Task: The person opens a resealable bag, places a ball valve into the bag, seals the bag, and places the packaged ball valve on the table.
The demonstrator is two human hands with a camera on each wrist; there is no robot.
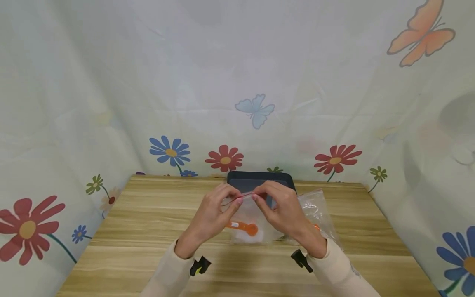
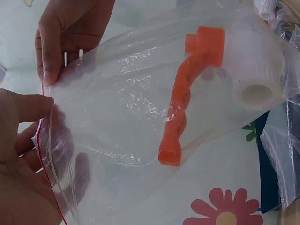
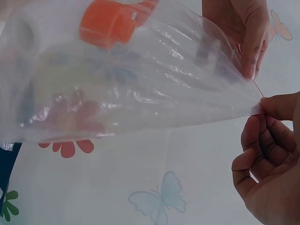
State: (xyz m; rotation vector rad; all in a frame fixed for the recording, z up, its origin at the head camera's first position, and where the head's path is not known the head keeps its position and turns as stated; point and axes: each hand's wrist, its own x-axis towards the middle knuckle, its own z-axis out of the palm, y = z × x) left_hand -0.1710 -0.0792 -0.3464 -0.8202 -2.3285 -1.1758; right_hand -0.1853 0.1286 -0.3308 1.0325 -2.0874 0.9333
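Both hands hold up a clear zip bag (image 1: pixel 249 212) with a red line along its top edge. My left hand (image 1: pixel 212 209) pinches that edge between thumb and fingers, the bag hanging below. Close beside it, my right hand (image 1: pixel 286 208) pinches the same edge near the bag's corner. Inside the bag lies an orange plastic handle-like piece (image 2: pixel 177 105) with a twisted shaft and a round head. Next to its head, low in the bag, is a white plastic fitting (image 2: pixel 255 86) with a round opening. In the right wrist view the orange head (image 3: pixel 105 26) shows through the film.
A dark tray (image 1: pixel 259 175) stands at the back of the wooden table (image 1: pixel 167 206), partly hidden by the hands. Right of it, another clear bag (image 1: pixel 313 204) with something orange inside lies partly behind my right hand. A flower-printed curtain (image 1: pixel 208 82) hangs behind.
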